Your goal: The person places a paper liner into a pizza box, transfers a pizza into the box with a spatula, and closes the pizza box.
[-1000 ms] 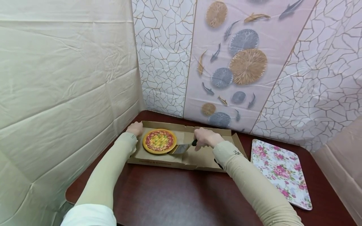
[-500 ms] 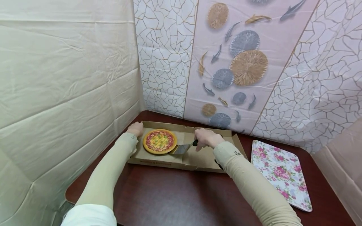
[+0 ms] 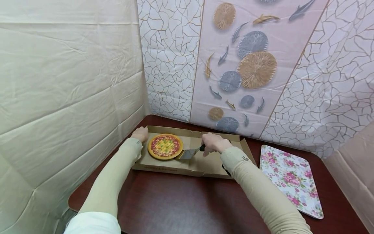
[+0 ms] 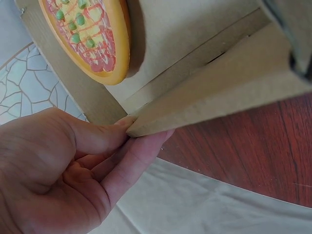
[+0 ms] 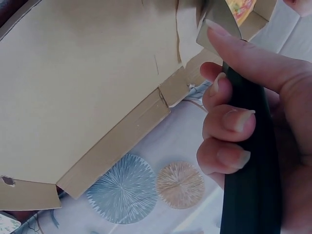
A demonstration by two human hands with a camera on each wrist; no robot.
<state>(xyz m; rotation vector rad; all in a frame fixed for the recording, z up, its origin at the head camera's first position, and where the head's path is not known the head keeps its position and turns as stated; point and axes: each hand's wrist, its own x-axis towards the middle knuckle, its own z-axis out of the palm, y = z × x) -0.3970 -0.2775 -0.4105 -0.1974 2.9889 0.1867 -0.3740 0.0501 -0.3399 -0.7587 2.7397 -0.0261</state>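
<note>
A round toy-like pizza [image 3: 165,146] with a thick yellow rim lies in the left half of an opened cardboard pizza box [image 3: 214,162]. My left hand [image 4: 73,165] pinches the box's left side wall between thumb and fingers, at the far left corner in the head view. With fingers curled round its black handle [image 5: 251,161], my right hand [image 3: 214,143] grips a pizza server. The server's flat metal blade [image 3: 187,153] points left, its tip at the pizza's right edge. Whether the tip reaches beneath the pizza I cannot tell.
A white tray with pink flowers [image 3: 289,180] lies right of the box on the dark red-brown table [image 3: 175,201]. Light cloth [image 3: 73,81] hangs at the left, and a patterned backdrop [image 3: 233,65] stands behind the table.
</note>
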